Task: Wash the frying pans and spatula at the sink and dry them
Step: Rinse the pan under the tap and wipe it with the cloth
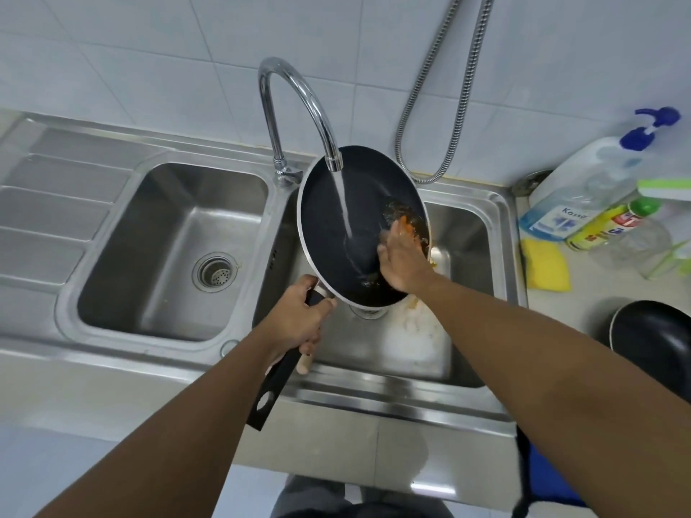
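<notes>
A black frying pan (336, 218) is tilted over the right sink basin (471, 252), under running water from the tap (299, 91). My left hand (295, 323) grips its black handle (273, 390) close to the pan, together with a pale wooden stick (304, 364) that pokes out below my fingers. My right hand (402, 259) lies inside the pan with its fingers pressed on brown and orange food residue at the pan's right side. A second black pan (654, 330) sits on the counter at the right.
The left basin (168, 237) with its drain lies beside a ribbed draining board (48, 218). Soap bottles (583, 188) and a yellow sponge (546, 267) stand on the right counter. A metal shower hose (448, 106) hangs on the tiled wall.
</notes>
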